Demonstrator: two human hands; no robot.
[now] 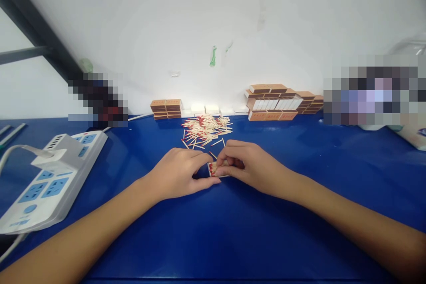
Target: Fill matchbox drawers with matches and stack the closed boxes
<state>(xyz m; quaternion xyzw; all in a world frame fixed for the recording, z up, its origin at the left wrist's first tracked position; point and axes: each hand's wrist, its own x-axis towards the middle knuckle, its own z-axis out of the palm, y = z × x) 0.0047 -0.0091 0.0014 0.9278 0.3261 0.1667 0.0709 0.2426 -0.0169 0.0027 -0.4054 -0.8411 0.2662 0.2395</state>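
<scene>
A small open matchbox tray (213,169) with red-tipped matches in it lies on the blue table (233,230) between my hands. My left hand (179,173) curls round its left side, thumb along the near edge. My right hand (244,164) pinches matches down into the tray from the right. A loose heap of red-tipped matches (206,129) lies just beyond my fingers.
Stacks of brown matchboxes stand against the white wall, a small one (166,108) left of centre and a bigger one (282,102) to the right, with white inner trays (204,109) between. A white and blue power strip (49,177) with a plugged cable lies at the left.
</scene>
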